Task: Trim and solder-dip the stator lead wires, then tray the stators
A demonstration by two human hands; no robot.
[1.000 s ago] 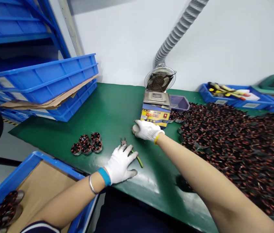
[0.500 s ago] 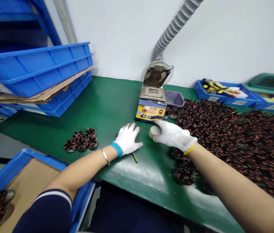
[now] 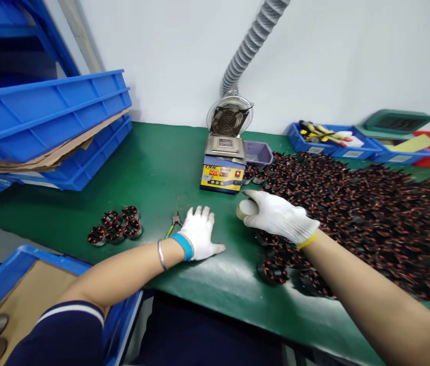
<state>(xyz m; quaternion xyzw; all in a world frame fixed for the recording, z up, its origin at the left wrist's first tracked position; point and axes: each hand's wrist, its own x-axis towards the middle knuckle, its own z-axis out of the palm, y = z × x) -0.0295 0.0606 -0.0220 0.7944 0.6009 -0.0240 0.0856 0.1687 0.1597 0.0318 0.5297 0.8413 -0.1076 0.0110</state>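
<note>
My left hand (image 3: 200, 234), in a white glove, lies flat on the green mat with its fingers spread. Beside its wrist are green-handled wire cutters (image 3: 176, 219), partly covered by the hand and wristband. My right hand (image 3: 278, 216), also gloved, grips a round, pale, disc-shaped piece (image 3: 247, 208) between thumb and fingers; its exact kind is unclear. Just below that hand stand a few copper-wound motor stators (image 3: 273, 272). Left of my left hand is a small group of similar stators (image 3: 115, 231).
A solder pot (image 3: 222, 175) with a lit display stands ahead, under a fan and grey duct hose (image 3: 249, 43). Massed stators (image 3: 371, 218) cover the right side. Blue crates (image 3: 55, 117) are stacked left; another crate (image 3: 28, 254) is near my left arm. Tool bins (image 3: 314, 147) line the back.
The view has shifted to the right. My left hand has slid right and nearer to me, uncovering the wire cutters' jaws. My right hand has moved slightly right, still gripping the round piece.
</note>
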